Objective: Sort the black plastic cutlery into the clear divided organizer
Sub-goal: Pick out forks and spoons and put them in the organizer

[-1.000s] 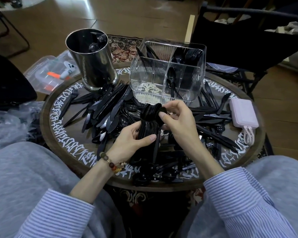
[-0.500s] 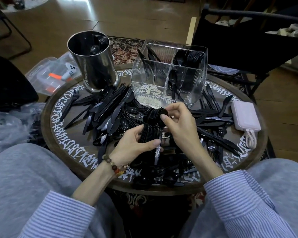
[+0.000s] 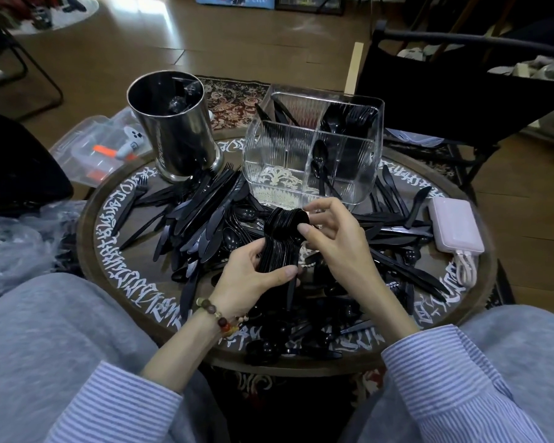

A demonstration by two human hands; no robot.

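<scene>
While both hands work mid-frame, the left hand grips a stacked bundle of black spoons and the right hand pinches its bowls. Loose cutlery litters the round table around them. Beyond stand the clear organizer, then the steel canister, upper left.

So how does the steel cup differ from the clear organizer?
The steel cup is round, opaque and shiny; the clear organizer is boxy, see-through and ribbed. The cup is one open space, while the organizer is split into compartments. The cup stands left of the organizer. Both stand upright at the table's far side and hold some black cutlery.
</scene>
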